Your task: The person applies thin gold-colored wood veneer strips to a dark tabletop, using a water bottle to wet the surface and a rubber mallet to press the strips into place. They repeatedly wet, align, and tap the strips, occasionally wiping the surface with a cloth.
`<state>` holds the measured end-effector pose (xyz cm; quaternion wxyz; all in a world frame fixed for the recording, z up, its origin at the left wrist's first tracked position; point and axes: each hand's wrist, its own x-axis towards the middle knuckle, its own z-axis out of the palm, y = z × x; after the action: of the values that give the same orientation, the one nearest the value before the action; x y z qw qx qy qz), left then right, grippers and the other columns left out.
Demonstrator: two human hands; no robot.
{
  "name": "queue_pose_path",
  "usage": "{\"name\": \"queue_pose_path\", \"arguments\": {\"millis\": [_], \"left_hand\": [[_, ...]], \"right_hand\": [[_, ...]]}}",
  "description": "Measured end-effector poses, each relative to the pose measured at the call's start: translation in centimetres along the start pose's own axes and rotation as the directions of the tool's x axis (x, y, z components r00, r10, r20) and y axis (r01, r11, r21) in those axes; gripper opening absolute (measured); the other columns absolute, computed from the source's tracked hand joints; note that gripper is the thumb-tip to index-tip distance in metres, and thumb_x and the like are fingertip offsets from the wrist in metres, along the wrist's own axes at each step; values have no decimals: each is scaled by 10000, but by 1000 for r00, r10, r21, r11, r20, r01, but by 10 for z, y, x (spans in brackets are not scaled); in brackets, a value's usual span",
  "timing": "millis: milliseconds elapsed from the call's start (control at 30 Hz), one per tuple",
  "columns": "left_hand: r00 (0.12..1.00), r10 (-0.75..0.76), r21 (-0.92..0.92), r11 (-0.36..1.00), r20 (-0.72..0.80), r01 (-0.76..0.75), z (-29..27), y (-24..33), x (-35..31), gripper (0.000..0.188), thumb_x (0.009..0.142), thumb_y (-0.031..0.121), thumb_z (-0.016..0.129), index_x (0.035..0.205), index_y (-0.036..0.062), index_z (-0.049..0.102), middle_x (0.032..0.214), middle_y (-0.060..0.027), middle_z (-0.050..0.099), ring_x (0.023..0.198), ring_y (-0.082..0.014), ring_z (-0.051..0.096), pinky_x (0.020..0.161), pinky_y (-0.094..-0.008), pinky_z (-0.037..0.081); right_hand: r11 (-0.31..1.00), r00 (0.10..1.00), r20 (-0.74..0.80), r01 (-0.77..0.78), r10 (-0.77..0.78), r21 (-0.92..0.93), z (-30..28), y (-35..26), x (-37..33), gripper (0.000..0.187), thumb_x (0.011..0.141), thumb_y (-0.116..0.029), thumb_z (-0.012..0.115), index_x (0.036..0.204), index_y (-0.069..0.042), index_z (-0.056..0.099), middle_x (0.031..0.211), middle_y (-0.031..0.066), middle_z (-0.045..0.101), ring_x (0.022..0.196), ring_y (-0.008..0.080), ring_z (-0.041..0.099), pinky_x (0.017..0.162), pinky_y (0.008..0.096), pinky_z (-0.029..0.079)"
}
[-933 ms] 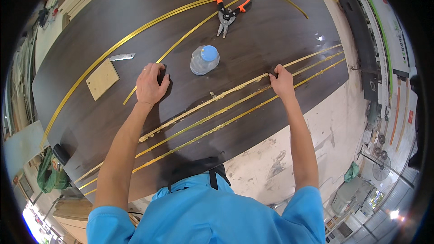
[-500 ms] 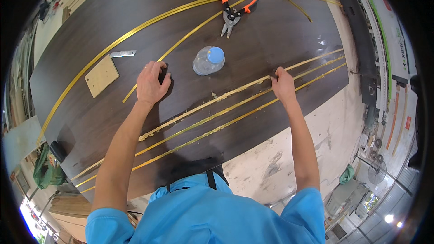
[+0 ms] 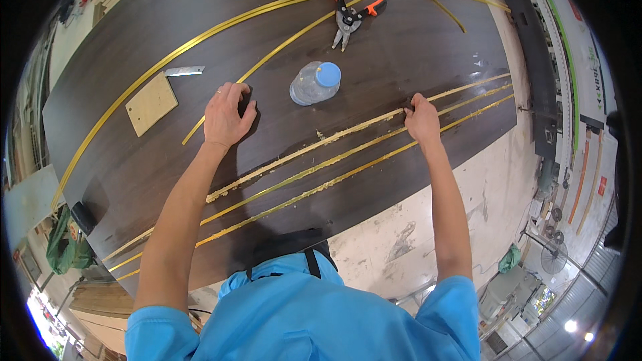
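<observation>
- Left hand [image 3: 229, 115]: palm down on dark board [image 3: 274, 124], thumb and fingers apart, over lone gold strip [image 3: 194, 132].
- Right hand [image 3: 422, 120]: fingertips together at farthest of three smeared strips [image 3: 307, 153], board's near side; can't tell if clamping anything.
- Sideways lettering: white panel [image 3: 588, 80], right.
- One bottle [image 3: 314, 84], one snips [image 3: 347, 20], one wooden block [image 3: 152, 103].

A mesh fan [image 3: 554, 259] stands at right, two lights [image 3: 570, 326] glow near right, and stacked boards [image 3: 101, 299] lie near left.

Dark lettering [image 3: 593, 63] on white panel [image 3: 583, 43], right side; not clearly legible.
</observation>
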<state>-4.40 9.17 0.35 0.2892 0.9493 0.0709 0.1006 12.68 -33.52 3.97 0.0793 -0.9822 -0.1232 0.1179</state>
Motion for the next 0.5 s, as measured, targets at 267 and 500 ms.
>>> {"name": "queue_pose_path", "arguments": {"millis": [267,500], "left_hand": [[1000,9,-11,1000,-10,-9,-1,0,-1,269,855,198,739,1068,80,626,955,-103,618,910,-310,634,803,-434,518],[999,13,-37,999,-40,-14,0,-1,0,267,856,202,734,1070,80,629,938,-100,615,907,-302,636,793,-427,518]], "right_hand": [[997,999,24,40,-38,-71,-2,2,3,200,909,-88,731,1016,-9,581,1036,240,680,1053,470,653,883,548,511],[999,985,170,-15,22,-43,-5,-1,3,180,918,-75,709,1018,-6,578,1045,237,681,1047,475,654,868,549,512]]}}
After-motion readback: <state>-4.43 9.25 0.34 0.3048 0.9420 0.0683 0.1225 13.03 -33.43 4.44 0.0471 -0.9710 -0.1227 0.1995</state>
